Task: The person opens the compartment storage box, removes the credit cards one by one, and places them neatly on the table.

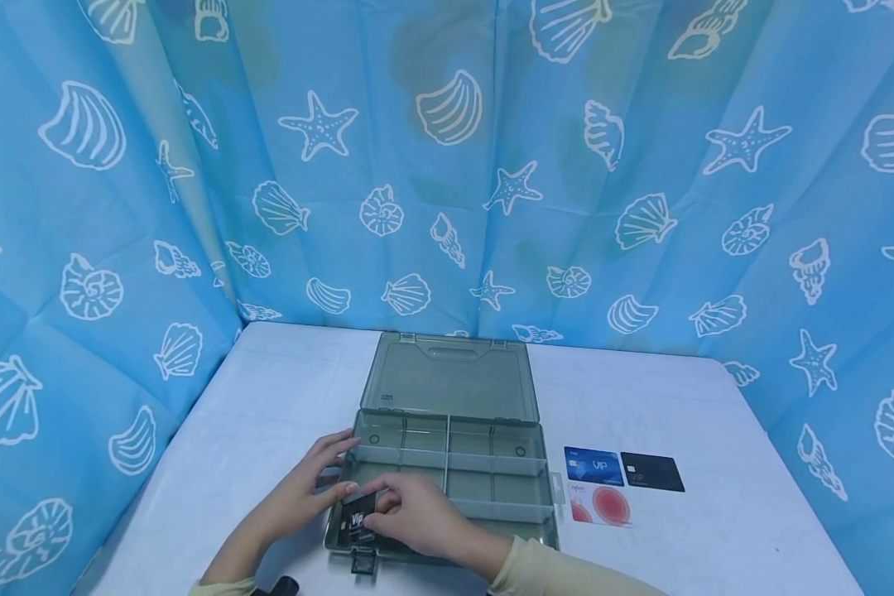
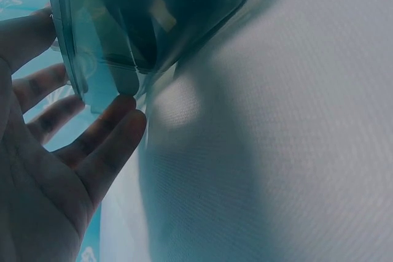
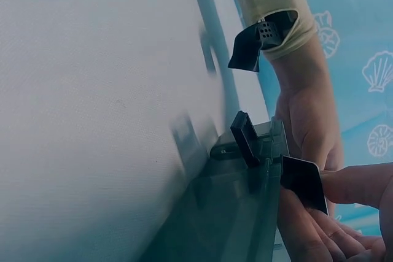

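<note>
A smoky clear organizer box point(image 1: 497, 488) lies with its lid point(image 1: 450, 381) swung back. My right hand point(image 1: 425, 513) pinches a black "Vip" card point(image 1: 358, 520) between thumb and fingers, at the box's front left compartment. In the right wrist view the card point(image 3: 304, 179) stands up over the rim, beside the box's latch point(image 3: 244, 138). My left hand point(image 1: 301, 497) rests against the box's left side, its thumb at the rim close to the card. The left wrist view shows that hand's fingers point(image 2: 110, 151) fairly straight, their tips touching the box wall point(image 2: 92, 35).
To the right of the box, a blue VIP card point(image 1: 594, 467), a black VIP card point(image 1: 651, 472) and a white-and-red card point(image 1: 599, 505) lie flat on the white table point(image 1: 715, 546). A blue shell-patterned curtain point(image 1: 417, 165) stands behind and along the sides.
</note>
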`<state>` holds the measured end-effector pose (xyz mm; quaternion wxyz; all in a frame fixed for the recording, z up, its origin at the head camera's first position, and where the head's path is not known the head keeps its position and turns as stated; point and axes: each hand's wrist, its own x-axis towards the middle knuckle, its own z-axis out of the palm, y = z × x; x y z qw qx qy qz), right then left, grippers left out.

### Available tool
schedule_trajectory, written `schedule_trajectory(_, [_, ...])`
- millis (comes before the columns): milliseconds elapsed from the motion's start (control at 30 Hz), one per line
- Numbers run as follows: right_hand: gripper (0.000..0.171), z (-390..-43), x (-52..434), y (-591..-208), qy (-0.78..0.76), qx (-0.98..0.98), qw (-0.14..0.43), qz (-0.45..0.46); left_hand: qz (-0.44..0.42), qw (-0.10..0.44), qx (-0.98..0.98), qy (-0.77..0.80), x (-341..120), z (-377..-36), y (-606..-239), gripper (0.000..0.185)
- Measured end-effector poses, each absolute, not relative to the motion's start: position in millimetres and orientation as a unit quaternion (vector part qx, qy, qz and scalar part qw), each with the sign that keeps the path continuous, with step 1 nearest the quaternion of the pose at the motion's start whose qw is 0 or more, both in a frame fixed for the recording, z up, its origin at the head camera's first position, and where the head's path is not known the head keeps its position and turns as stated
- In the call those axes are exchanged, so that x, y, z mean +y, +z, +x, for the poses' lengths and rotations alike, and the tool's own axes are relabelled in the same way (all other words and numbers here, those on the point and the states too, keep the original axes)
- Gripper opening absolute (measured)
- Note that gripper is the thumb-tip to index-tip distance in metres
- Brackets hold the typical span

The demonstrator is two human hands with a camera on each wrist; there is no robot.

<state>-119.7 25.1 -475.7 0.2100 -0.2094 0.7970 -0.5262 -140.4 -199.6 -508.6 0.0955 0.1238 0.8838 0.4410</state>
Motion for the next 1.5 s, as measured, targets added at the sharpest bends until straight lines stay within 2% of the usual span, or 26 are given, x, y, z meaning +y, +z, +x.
schedule_trajectory(833, [0.032,-115.6,49.6,-471.2,-0.608,0.738,0.251,-0.153,0.116,0.094,0.889,0.432,-199.4,-140.2,-508.8,0.068])
schedule_trajectory(1500, [0.034,-112.8,90.4,-468.5,-0.604,0.755,0.218,-0.132,0.109,0.093,0.890,0.433,-197.4,-139.3,-508.0,0.068])
